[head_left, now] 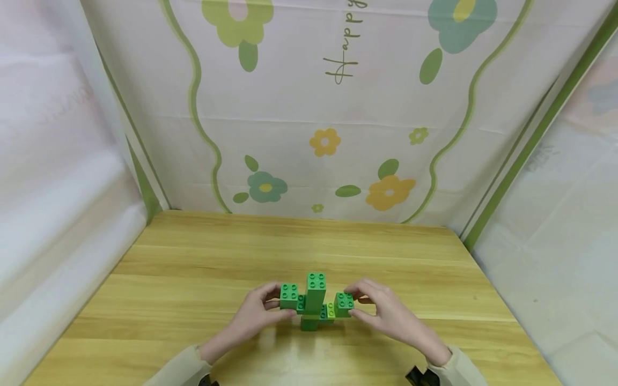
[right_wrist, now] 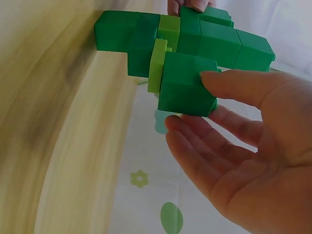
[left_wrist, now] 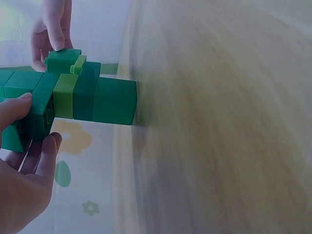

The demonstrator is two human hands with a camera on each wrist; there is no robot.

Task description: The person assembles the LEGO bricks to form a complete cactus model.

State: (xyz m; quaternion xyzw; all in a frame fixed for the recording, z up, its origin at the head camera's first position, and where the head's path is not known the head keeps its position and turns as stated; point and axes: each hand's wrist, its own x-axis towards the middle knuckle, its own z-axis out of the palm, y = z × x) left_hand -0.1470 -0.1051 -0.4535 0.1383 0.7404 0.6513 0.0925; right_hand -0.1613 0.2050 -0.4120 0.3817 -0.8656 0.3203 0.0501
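Note:
A green toy brick build (head_left: 315, 301) stands upright on the wooden table, with a tall middle column and a shorter branch on each side. Lime green bricks (right_wrist: 168, 30) sit among the darker ones. My left hand (head_left: 258, 311) holds the left branch's end brick (head_left: 288, 296) between thumb and fingers. On the other side, my right hand (head_left: 388, 312) pinches the right branch's end brick (head_left: 344, 304), its thumb (right_wrist: 234, 87) on one face and the fingers around the opposite side. In the left wrist view the build's bottom brick (left_wrist: 115, 101) meets the tabletop.
The wooden table (head_left: 217, 246) extends around the build on all sides. A white cloth (head_left: 289, 102) printed with flowers hangs behind it, and further cloth walls rise along the left (head_left: 63, 177) and right (head_left: 555, 225) table edges.

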